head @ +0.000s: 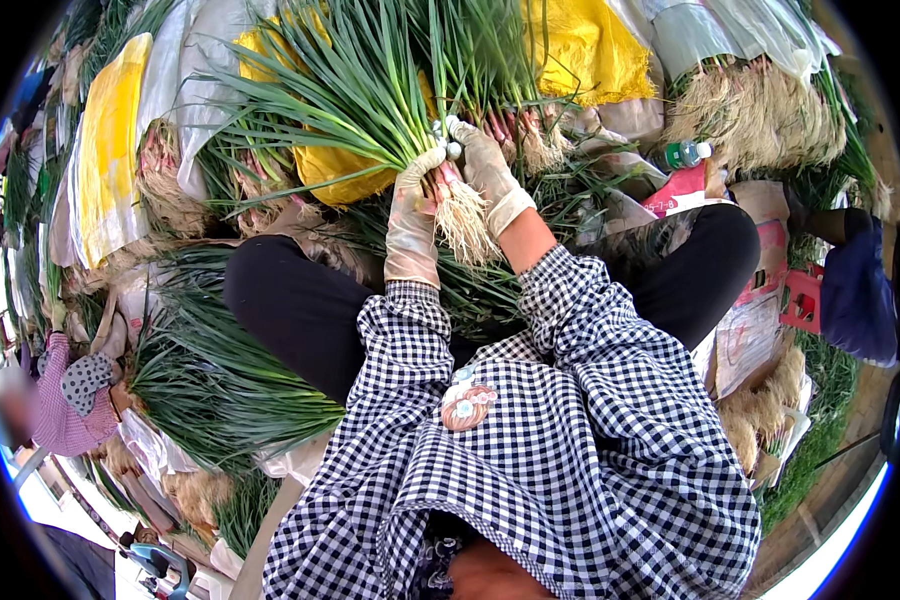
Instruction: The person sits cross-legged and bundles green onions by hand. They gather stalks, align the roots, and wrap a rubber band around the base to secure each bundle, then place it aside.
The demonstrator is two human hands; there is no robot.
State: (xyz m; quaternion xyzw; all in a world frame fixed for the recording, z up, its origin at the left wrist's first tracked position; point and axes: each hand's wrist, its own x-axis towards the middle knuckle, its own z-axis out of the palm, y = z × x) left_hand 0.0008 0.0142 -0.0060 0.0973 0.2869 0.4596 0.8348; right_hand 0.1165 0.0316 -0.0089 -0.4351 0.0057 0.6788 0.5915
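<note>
My left hand [412, 210], in a thin pale glove, is closed around the stems of a bunch of green leafy chives or garlic greens [360, 90]. The bunch's pale, stringy roots [461, 217] hang down between my hands, below reddish stem bases. My right hand [487, 165], gloved too, touches the stems at the bunch's right side, its fingertips near small grey-white pieces on the fingers. Whether it grips any stems cannot be told. Just beyond stand more green stalks [487, 67] with reddish bases. Loose green leaves [472, 292] lie under my hands, between my crossed legs.
Yellow woven sheeting [592, 52] covers bundles beyond my hands. A bottle with a green label [686, 154] lies right of them. Rooted bundles [757, 112] are at upper right, a leafy heap [232, 367] at left. Another person [75, 397] sits far left; a red plastic stool [801, 300] stands right.
</note>
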